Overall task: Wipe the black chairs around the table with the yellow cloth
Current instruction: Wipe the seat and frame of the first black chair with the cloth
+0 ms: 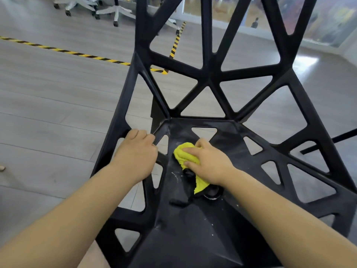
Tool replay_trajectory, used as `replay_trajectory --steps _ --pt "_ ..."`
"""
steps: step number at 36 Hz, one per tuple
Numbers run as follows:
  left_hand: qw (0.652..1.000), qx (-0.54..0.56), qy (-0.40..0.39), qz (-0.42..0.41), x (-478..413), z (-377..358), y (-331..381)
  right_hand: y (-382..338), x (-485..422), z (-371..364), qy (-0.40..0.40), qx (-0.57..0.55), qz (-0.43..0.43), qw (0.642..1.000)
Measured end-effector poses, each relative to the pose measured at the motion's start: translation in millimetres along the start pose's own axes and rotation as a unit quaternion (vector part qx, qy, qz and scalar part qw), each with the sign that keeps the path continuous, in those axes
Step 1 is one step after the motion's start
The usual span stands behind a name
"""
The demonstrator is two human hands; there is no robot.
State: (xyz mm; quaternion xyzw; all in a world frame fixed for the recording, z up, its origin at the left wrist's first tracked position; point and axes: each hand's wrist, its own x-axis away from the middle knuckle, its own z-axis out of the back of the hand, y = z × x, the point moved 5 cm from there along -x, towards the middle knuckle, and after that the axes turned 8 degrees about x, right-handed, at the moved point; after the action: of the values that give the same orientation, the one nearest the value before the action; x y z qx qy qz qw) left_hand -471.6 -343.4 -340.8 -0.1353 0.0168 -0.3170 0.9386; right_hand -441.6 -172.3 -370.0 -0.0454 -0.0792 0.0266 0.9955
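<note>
A black chair (pixel 210 74) with a lattice of triangular openings fills the head view, its back rising away from me. Its seat (pixel 193 225) shows pale dust specks and smears. My right hand (pixel 208 163) presses a bunched yellow cloth (pixel 183 153) onto the middle of the seat, fingers spread over it. Part of the cloth trails out under my wrist. My left hand (pixel 135 151) grips the chair's left side rail, fingers curled over the bar.
Grey plank floor (pixel 48 105) lies to the left, crossed by yellow-and-black hazard tape (pixel 63 51). Wheeled white chair bases (pixel 114 10) stand at the far back. A thin black bar (pixel 332 140) juts in at the right. A glass wall runs along the back right.
</note>
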Motion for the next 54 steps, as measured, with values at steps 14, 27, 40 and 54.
replay_trajectory --steps 14,27,40,54 --pt "1.0 -0.008 -0.01 0.012 1 -6 -6 -3 -65 7 0.058 0.01 -0.029 0.998" --pt "0.999 0.018 -0.018 0.021 -18 -4 -9 -2 -52 1 0.102 0.098 0.028 0.99" --pt "1.0 0.024 -0.007 0.009 -27 -7 -17 -39 16 -4 0.037 0.046 0.127 0.99" --pt "1.0 0.025 -0.003 -0.011 -25 -5 -18 -23 -39 2 0.088 0.094 -0.06 0.99"
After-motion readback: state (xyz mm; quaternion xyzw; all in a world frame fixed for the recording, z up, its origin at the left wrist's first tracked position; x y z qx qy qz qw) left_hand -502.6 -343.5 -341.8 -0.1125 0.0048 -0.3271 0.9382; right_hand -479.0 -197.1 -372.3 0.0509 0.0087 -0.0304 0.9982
